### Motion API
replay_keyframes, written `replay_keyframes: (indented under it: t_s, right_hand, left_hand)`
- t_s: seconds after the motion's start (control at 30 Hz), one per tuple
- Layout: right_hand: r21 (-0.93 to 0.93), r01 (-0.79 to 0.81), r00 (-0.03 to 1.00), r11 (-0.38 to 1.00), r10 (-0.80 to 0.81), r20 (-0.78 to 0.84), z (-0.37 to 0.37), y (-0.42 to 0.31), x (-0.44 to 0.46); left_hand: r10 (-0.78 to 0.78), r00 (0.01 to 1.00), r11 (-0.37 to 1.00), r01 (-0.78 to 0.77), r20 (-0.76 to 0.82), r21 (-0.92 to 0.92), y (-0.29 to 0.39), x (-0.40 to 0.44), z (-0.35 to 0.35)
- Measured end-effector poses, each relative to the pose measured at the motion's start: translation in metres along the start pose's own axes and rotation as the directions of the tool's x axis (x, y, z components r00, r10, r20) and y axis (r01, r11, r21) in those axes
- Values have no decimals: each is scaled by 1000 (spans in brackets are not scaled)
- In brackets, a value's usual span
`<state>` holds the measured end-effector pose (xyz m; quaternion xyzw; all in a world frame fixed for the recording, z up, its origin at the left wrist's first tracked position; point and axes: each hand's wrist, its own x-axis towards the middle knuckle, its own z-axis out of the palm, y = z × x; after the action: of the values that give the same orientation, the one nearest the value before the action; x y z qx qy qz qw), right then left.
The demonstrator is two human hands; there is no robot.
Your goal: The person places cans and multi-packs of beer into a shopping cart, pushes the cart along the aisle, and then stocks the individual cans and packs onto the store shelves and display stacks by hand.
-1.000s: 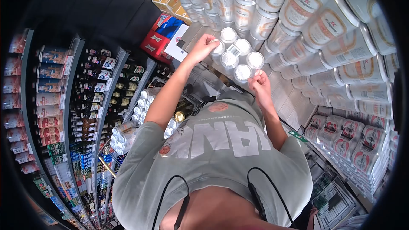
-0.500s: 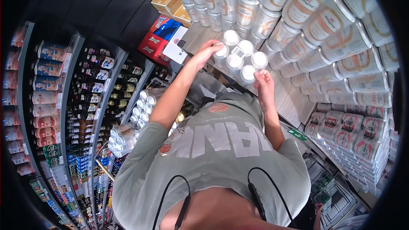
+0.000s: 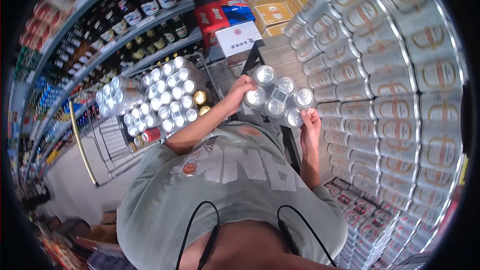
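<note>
Currently, the left hand is gripping one end of the pack while the right hand is pinching the near corner of the other. It is hanging before the shirt, between the cart and the stack. Its long axis is slanting from hand to hand, lids facing up; glossy clear film is binding six round metal cans, two by three.

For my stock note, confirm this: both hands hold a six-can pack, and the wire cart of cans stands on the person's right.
Wrong side: the head view shows the wire cart of cans on the person's left. Left hand and right hand hold the six-can pack.
</note>
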<state>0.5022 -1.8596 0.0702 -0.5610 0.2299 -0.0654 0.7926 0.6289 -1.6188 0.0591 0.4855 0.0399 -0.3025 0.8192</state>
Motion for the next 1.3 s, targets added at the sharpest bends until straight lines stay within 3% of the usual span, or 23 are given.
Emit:
replay_keyframes:
  t_s: [0.17, 0.23, 0.33, 0.4, 0.5, 0.63, 0.73, 0.83, 0.93, 1.1, 1.3]
  right_hand:
    - [-69, -56, 935, 996, 76, 345, 98, -17, 3]
    - [-81, -77, 865, 994, 107, 491, 141, -5, 5]
    - [-225, -102, 739, 969, 226, 635, 208, 38, 6]
    - [-277, -174, 654, 945, 322, 685, 262, 60, -11]
    - [-372, -213, 511, 903, 428, 745, 333, 93, -47]
    - [-434, -198, 412, 879, 476, 777, 395, 145, -82]
    - [-445, -235, 407, 864, 503, 762, 428, 173, -97]
    - [-483, -291, 456, 826, 563, 689, 453, 190, -101]
    - [-486, -277, 530, 829, 554, 642, 466, 209, -93]
    - [-530, -211, 571, 822, 543, 616, 466, 236, -76]
    - [-560, -209, 539, 802, 572, 618, 465, 237, -72]
  left_hand:
    - [205, 953, 975, -219, -222, -39, 41, -92, -59]
    - [294, 882, 937, -342, -369, -71, 46, -126, -91]
    - [354, 723, 870, -487, -593, -75, 56, -179, -133]
    - [389, 568, 841, -540, -725, 28, 55, -213, -172]
    - [351, 361, 786, -615, -864, 62, 52, -266, -228]
    - [313, 247, 774, -625, -917, 96, 47, -325, -295]
    - [272, 211, 782, -617, -939, 88, 45, -340, -334]
    - [252, 257, 768, -639, -933, 31, 35, -339, -372]
    - [215, 276, 780, -626, -937, -6, 32, -326, -396]
    - [216, 292, 813, -583, -932, 6, 30, -305, -418]
    - [215, 380, 819, -573, -900, -46, 21, -307, -439]
